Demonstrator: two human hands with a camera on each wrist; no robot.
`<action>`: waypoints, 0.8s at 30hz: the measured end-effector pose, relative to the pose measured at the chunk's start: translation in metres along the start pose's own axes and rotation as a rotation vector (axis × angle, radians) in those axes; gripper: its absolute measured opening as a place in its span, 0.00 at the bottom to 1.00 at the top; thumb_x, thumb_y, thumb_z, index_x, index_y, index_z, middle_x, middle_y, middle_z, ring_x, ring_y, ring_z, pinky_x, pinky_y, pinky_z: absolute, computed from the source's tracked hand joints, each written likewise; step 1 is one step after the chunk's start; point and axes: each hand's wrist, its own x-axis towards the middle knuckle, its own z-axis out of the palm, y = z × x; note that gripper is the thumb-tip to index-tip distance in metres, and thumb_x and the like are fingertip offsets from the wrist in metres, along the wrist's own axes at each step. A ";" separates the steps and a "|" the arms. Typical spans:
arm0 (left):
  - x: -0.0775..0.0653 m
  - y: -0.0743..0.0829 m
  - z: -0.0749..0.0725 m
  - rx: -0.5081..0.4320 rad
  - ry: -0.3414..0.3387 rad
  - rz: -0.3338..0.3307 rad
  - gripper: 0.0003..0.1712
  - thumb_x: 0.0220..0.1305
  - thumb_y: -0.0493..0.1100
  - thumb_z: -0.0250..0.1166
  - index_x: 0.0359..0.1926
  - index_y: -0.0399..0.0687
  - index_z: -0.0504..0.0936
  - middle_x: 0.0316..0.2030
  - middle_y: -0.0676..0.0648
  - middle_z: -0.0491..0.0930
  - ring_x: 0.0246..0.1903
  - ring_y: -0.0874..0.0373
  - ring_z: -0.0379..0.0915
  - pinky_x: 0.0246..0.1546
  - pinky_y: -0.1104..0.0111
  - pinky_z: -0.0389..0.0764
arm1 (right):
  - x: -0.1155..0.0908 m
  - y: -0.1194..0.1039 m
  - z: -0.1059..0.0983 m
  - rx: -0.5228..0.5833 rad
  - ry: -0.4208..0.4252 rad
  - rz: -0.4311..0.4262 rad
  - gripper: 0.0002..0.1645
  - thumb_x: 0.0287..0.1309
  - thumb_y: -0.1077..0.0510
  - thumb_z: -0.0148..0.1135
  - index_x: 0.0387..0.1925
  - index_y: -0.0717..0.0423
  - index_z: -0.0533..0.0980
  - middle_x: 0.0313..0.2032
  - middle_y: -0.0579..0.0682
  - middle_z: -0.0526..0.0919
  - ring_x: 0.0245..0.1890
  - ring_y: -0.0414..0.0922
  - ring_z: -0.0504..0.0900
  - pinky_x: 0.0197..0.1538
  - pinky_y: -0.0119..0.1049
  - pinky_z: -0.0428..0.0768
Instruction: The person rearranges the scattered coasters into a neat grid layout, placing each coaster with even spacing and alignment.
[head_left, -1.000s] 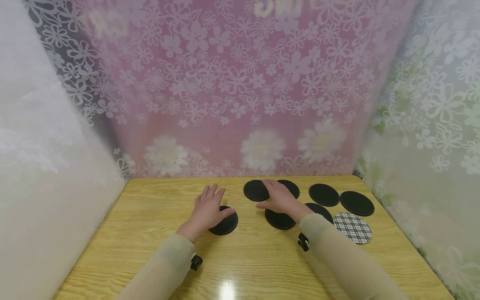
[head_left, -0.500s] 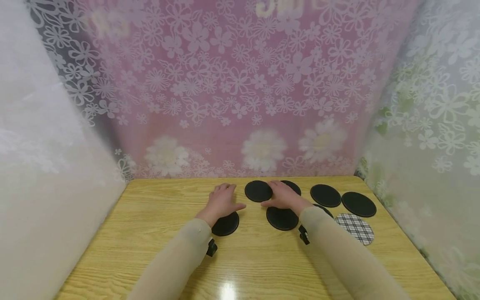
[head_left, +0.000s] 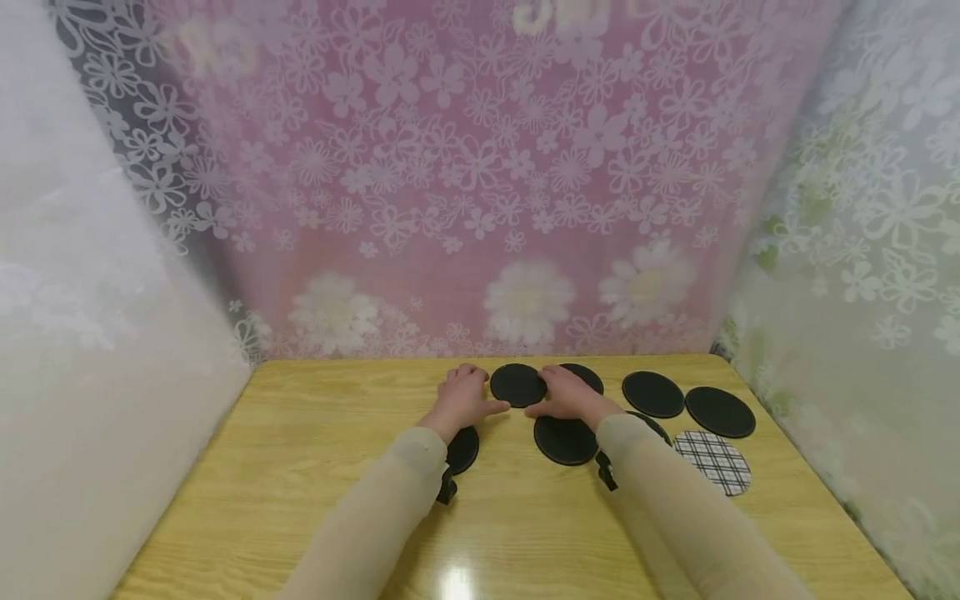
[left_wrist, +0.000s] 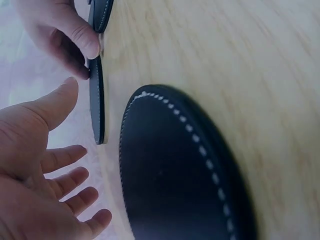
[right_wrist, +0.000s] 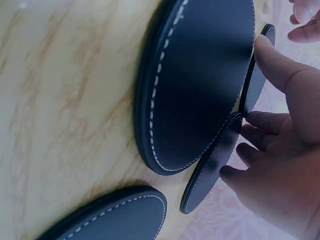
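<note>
Wooden table (head_left: 300,467), black coaster (head_left: 518,386) between hands (head_left: 462,400) (head_left: 568,395)

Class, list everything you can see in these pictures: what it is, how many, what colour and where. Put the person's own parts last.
Round mats: 7, black, one towards the left, six from the middle to the right
Checked mat: 1, white with dark lines, on the right
Table: 1, yellowish wood, under the mats
Back cloth: 1, pink with pale flowers, behind the table
Side cloths: 2, pale, left and right
Wrist gadgets: 2, black, one at each wrist
Sleeves: 2, beige, on both arms
Left hand: 1, bare, left of the far middle mat
Right hand: 1, bare, at that mat's right side
</note>
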 end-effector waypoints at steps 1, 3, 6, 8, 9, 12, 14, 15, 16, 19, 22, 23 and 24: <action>0.001 0.000 0.002 -0.003 0.001 -0.004 0.42 0.73 0.63 0.75 0.74 0.40 0.79 0.75 0.36 0.71 0.74 0.33 0.64 0.70 0.35 0.69 | -0.001 -0.001 0.000 0.001 0.004 -0.001 0.56 0.69 0.40 0.77 0.80 0.72 0.65 0.78 0.71 0.66 0.78 0.68 0.66 0.78 0.64 0.65; 0.003 -0.001 0.005 0.000 0.000 -0.010 0.42 0.73 0.64 0.75 0.74 0.41 0.79 0.74 0.36 0.71 0.74 0.34 0.64 0.70 0.35 0.69 | -0.003 -0.002 0.000 0.011 0.015 0.006 0.54 0.70 0.42 0.77 0.79 0.72 0.66 0.77 0.72 0.67 0.77 0.68 0.67 0.77 0.63 0.67; 0.005 -0.001 0.007 -0.001 -0.002 -0.012 0.45 0.72 0.65 0.75 0.76 0.41 0.77 0.74 0.36 0.71 0.73 0.34 0.64 0.70 0.37 0.69 | -0.002 -0.003 -0.001 0.024 0.033 0.019 0.51 0.69 0.44 0.78 0.77 0.73 0.68 0.76 0.72 0.69 0.75 0.69 0.69 0.76 0.63 0.68; 0.007 -0.002 0.008 -0.001 -0.005 -0.015 0.46 0.72 0.65 0.75 0.77 0.41 0.76 0.75 0.36 0.71 0.73 0.34 0.64 0.71 0.38 0.69 | -0.001 -0.003 -0.001 0.030 0.035 0.030 0.51 0.69 0.44 0.78 0.77 0.73 0.68 0.76 0.72 0.69 0.75 0.68 0.69 0.76 0.63 0.68; 0.008 -0.002 0.009 -0.005 -0.004 -0.018 0.46 0.72 0.65 0.75 0.78 0.41 0.75 0.74 0.36 0.71 0.73 0.34 0.64 0.71 0.38 0.69 | 0.000 -0.003 -0.001 0.030 0.032 0.036 0.51 0.69 0.44 0.78 0.77 0.73 0.68 0.76 0.72 0.69 0.76 0.68 0.69 0.76 0.62 0.68; 0.011 -0.003 0.012 0.003 -0.010 -0.030 0.47 0.71 0.66 0.75 0.77 0.41 0.75 0.74 0.36 0.71 0.73 0.35 0.64 0.71 0.39 0.69 | 0.003 -0.003 -0.001 0.020 0.021 0.040 0.51 0.68 0.44 0.78 0.76 0.73 0.69 0.76 0.72 0.69 0.76 0.68 0.69 0.77 0.62 0.68; 0.013 -0.004 0.013 0.019 -0.013 -0.036 0.47 0.71 0.66 0.75 0.77 0.41 0.75 0.73 0.36 0.71 0.72 0.35 0.65 0.71 0.40 0.70 | 0.005 -0.002 -0.001 0.013 0.016 0.036 0.51 0.67 0.44 0.78 0.76 0.73 0.70 0.75 0.72 0.69 0.75 0.68 0.69 0.76 0.63 0.68; 0.013 -0.004 0.014 0.025 -0.012 -0.038 0.47 0.70 0.67 0.75 0.76 0.41 0.76 0.73 0.35 0.72 0.71 0.35 0.65 0.70 0.40 0.70 | 0.006 -0.002 -0.001 0.010 0.012 0.034 0.50 0.67 0.44 0.78 0.76 0.73 0.70 0.75 0.72 0.70 0.75 0.68 0.70 0.76 0.63 0.68; 0.014 -0.004 0.014 0.030 -0.014 -0.040 0.47 0.70 0.67 0.75 0.76 0.41 0.76 0.72 0.35 0.72 0.71 0.36 0.66 0.70 0.40 0.70 | 0.007 -0.002 -0.001 0.009 0.010 0.033 0.50 0.67 0.44 0.78 0.76 0.73 0.70 0.75 0.72 0.70 0.75 0.68 0.70 0.76 0.63 0.68; 0.014 -0.002 0.014 0.027 -0.015 -0.049 0.46 0.70 0.67 0.75 0.75 0.41 0.77 0.71 0.34 0.72 0.69 0.35 0.66 0.69 0.39 0.70 | 0.008 -0.002 -0.001 0.026 0.010 0.041 0.50 0.67 0.44 0.78 0.75 0.73 0.70 0.74 0.71 0.71 0.75 0.67 0.70 0.75 0.63 0.69; 0.014 0.001 0.014 0.014 -0.015 -0.062 0.46 0.69 0.66 0.76 0.74 0.40 0.78 0.71 0.33 0.72 0.69 0.34 0.66 0.69 0.39 0.69 | 0.008 -0.002 -0.002 0.048 0.014 0.050 0.48 0.68 0.45 0.79 0.74 0.73 0.72 0.72 0.70 0.73 0.72 0.66 0.73 0.73 0.61 0.72; 0.015 0.002 0.014 0.015 -0.017 -0.070 0.46 0.69 0.66 0.77 0.73 0.40 0.78 0.71 0.33 0.71 0.69 0.34 0.65 0.69 0.39 0.69 | 0.008 -0.003 -0.002 0.056 0.013 0.055 0.47 0.68 0.45 0.79 0.73 0.73 0.72 0.71 0.70 0.74 0.71 0.66 0.73 0.73 0.60 0.73; 0.016 0.002 0.015 0.015 -0.017 -0.076 0.46 0.68 0.66 0.77 0.73 0.40 0.78 0.71 0.33 0.71 0.69 0.34 0.65 0.68 0.39 0.69 | 0.008 -0.004 -0.002 0.060 0.011 0.057 0.47 0.68 0.45 0.79 0.72 0.73 0.73 0.70 0.70 0.74 0.70 0.66 0.74 0.72 0.60 0.74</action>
